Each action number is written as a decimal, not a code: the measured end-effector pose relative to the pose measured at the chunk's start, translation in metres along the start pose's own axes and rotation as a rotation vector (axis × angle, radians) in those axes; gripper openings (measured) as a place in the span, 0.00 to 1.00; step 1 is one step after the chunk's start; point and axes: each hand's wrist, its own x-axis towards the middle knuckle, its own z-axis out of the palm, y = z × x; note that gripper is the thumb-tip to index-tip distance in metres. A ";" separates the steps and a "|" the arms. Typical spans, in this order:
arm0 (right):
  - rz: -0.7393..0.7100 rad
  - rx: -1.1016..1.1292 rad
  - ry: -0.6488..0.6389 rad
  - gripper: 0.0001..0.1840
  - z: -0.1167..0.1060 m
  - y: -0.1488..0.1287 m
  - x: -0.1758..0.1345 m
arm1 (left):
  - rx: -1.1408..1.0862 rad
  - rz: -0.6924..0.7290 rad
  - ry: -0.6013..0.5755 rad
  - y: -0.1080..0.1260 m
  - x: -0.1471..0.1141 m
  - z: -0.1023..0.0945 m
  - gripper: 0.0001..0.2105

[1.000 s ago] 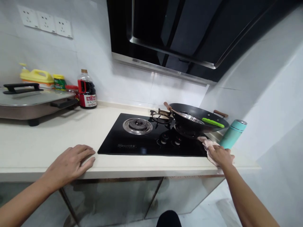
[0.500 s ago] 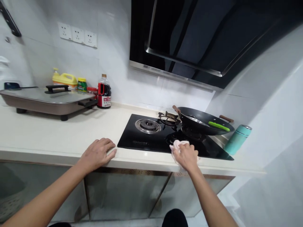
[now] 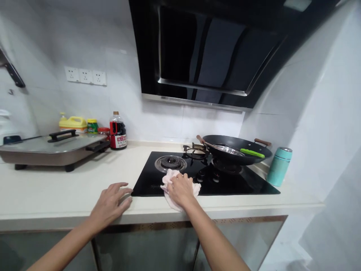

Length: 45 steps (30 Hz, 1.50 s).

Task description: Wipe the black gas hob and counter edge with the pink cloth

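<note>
A pale pink cloth is bunched under my right hand, whose fingers press it onto the front of the black glass gas hob. Part of the cloth hangs over onto the pale worktop. Just in front of the left burner lies the cloth's far edge. My left hand is at the hob's front left corner, fingers spread and holding nothing. Two black knobs show to the right of the cloth.
A black wok with a green-handled utensil sits on the right burner. Beside it stands a turquoise flask. A loose pan support lies behind. Leftward are an electric pan and a sauce bottle. The range hood overhangs.
My right hand has slid the cloth leftward along the hob's front, uncovering the knobs. The left hand's fingers have spread and lifted slightly. The camera view has tilted upward.
</note>
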 end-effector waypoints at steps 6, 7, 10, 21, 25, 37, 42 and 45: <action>0.049 0.322 0.095 0.20 -0.004 0.009 0.040 | -0.247 0.041 0.001 0.108 0.043 0.029 0.17; 0.024 0.350 0.120 0.19 -0.010 0.019 0.038 | -0.223 0.036 -0.031 0.125 0.052 0.035 0.18; -0.032 0.375 0.221 0.17 -0.034 0.073 0.018 | -0.097 -0.052 -0.205 0.153 0.078 0.051 0.26; 0.246 -0.274 0.379 0.20 -0.092 0.332 -0.073 | 0.113 -0.004 -0.344 0.144 0.113 0.102 0.24; 0.195 -0.277 0.397 0.21 -0.084 0.331 -0.081 | 0.004 -0.021 -0.359 0.149 0.155 0.130 0.22; 0.214 -0.113 0.462 0.18 -0.090 0.329 -0.083 | -0.253 0.112 -0.643 0.241 0.297 0.215 0.20; 0.243 -0.069 0.429 0.17 -0.091 0.333 -0.085 | -0.226 0.234 -0.809 0.273 0.314 0.246 0.25; 0.243 -0.061 0.430 0.17 -0.092 0.336 -0.086 | -0.223 0.316 -0.876 0.271 0.311 0.255 0.30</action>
